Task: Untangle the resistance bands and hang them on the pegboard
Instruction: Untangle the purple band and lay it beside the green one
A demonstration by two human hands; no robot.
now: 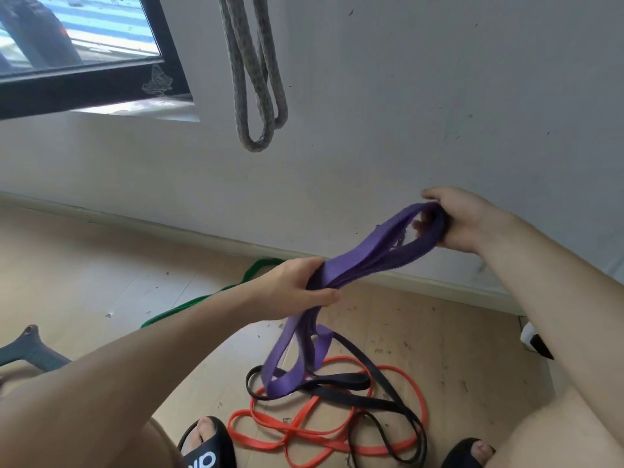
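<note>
A black-framed window (84,72) sits in the white wall (439,96). Below lies a wooden floor (84,265). Black sandals (209,447) show at the bottom edge.

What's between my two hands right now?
In the head view, a folded stretch of the purple band runs taut from the left hand to the right hand; nothing else.

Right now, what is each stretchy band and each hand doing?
purple band: held up, lower loops hanging to the floor.
left hand: grips its middle.
right hand: holds its top end.
black band: on floor, crossing the red.
red band: on floor, looped.
green band: on floor.
grey band: hanging by the wall.
</note>
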